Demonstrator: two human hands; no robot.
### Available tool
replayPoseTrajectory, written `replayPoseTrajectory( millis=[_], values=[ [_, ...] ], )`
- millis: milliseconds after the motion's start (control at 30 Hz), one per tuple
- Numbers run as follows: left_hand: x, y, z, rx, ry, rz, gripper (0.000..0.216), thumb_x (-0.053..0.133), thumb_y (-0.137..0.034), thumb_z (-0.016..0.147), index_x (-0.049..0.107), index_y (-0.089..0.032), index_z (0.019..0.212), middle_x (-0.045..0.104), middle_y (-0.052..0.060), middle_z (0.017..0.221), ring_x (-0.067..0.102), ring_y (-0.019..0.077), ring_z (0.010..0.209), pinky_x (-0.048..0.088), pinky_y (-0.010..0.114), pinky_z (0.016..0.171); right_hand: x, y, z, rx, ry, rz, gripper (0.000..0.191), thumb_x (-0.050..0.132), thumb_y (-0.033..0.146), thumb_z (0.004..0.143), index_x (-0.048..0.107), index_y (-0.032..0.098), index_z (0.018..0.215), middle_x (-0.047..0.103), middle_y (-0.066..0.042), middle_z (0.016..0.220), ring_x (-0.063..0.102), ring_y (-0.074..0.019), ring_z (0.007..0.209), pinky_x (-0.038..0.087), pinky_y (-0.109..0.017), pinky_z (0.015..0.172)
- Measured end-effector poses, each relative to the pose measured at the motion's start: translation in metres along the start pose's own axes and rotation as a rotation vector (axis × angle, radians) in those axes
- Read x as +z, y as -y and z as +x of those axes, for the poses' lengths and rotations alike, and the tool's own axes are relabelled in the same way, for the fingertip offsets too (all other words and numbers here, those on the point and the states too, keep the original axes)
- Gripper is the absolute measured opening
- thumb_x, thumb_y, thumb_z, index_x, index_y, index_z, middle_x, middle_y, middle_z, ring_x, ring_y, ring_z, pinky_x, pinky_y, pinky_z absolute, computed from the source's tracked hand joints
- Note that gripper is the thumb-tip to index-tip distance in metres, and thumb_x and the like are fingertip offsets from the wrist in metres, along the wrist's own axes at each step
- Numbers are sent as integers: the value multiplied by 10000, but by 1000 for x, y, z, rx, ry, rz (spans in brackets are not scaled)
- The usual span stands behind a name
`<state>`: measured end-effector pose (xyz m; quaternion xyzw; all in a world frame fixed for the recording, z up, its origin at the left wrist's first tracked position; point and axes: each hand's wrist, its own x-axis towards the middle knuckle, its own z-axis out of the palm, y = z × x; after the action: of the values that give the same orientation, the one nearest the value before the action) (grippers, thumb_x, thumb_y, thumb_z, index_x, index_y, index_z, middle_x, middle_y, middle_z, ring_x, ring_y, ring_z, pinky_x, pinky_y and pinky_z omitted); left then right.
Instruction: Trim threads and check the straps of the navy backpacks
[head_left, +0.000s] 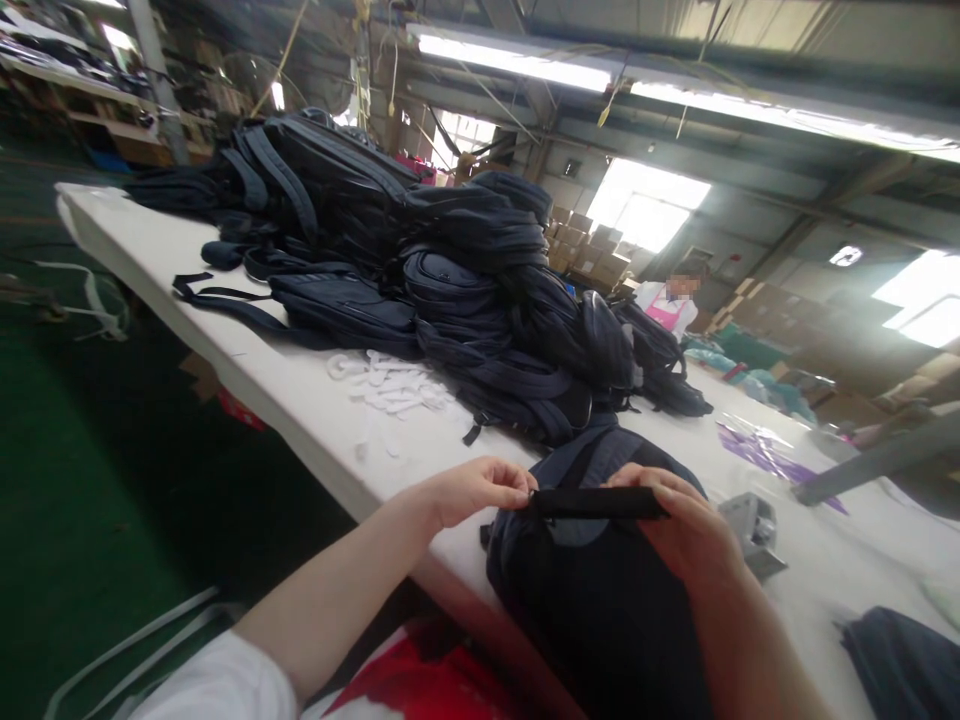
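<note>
— Strap (596, 502), black and flat: where is it, and who has it?

— Near, at the table's (247, 365) near edge, stretched level across the top of one dark backpack (600, 600) that leans against the person. The left hand (480, 490) pinches its left end between thumb and fingertips; the right hand (690, 530) is closed around its right end. Held taut like that, the band lies flat and open to view.

— Why is the backpack stood there?

— I judge it is propped at the edge so its top faces the hands.

— And counts?

— One strap held, one backpack in hand. Farther back and to the left, a pile of backpacks (420, 260) too tangled to count, well over ten. White tags (394, 385) are scattered in front of it, too many and too small to count. One grey tool (754, 530) lies just right of the right hand. One other person (671, 300) stands far off.
</note>
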<state>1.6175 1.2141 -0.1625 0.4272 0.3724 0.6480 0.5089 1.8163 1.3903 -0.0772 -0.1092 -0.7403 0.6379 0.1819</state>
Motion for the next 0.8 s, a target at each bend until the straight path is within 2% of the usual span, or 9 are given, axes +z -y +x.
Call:
replayPoseTrajectory(
  millis=[100,200,300,400,500,600,667,733,800],
  values=[
    [-13,3,1,9,34,-20,377,795,-395,655,524,-136,609,616,51,903,509,152,836,344,285,800,-5,4,6,-74,-36,92,266,624,431,769,554,220,623,585,-59,803,590,-270,875,482,-469,886],
    [-23,13,9,3,13,-30,383,797,-416,652,536,-136,653,609,38,836,497,141,785,337,281,764,-5,8,13,-53,-34,37,243,615,430,814,598,218,696,617,-68,884,599,-270,923,485,-458,887],
    [-27,22,22,16,-48,-14,392,810,-427,638,553,-135,685,573,0,736,476,122,720,327,271,729,-7,14,20,-51,-76,-146,278,587,458,856,624,215,725,641,-57,840,607,-254,920,469,-426,911],
    [-23,27,39,41,-86,-33,406,837,-414,606,561,-128,689,575,-12,700,485,108,695,332,264,728,-15,21,27,-69,-138,-357,345,595,499,850,609,211,660,622,-32,713,616,-239,882,423,-415,986],
    [-13,27,53,56,-88,-136,437,863,-410,568,560,-125,700,593,-5,697,522,107,690,347,257,723,-24,26,29,-69,-252,-530,415,580,565,832,598,211,618,609,-29,660,622,-250,862,444,-402,943],
    [-3,21,62,88,-67,-290,458,870,-418,560,542,-134,708,611,14,705,586,137,715,369,259,717,-33,25,24,-72,-352,-701,391,572,583,826,651,211,736,670,-45,769,616,-242,827,485,-376,830],
    [2,15,64,127,-45,-350,454,867,-414,571,531,-140,708,622,22,721,608,148,727,379,259,721,-37,22,19,-57,-366,-758,381,576,581,821,663,212,856,691,-53,831,624,-237,813,502,-374,795],
    [7,10,64,151,-12,-350,435,860,-399,592,527,-144,706,624,16,742,600,131,719,383,254,731,-37,20,13,-74,-354,-797,399,602,575,801,647,211,960,699,-71,910,639,-250,860,512,-395,822],
    [11,6,64,162,19,-283,412,848,-390,619,525,-145,693,624,13,767,582,116,740,381,243,743,-30,24,7,-178,-366,-920,481,646,565,768,609,217,1097,669,-104,1085,618,-286,1008,491,-441,905]
  ],
)
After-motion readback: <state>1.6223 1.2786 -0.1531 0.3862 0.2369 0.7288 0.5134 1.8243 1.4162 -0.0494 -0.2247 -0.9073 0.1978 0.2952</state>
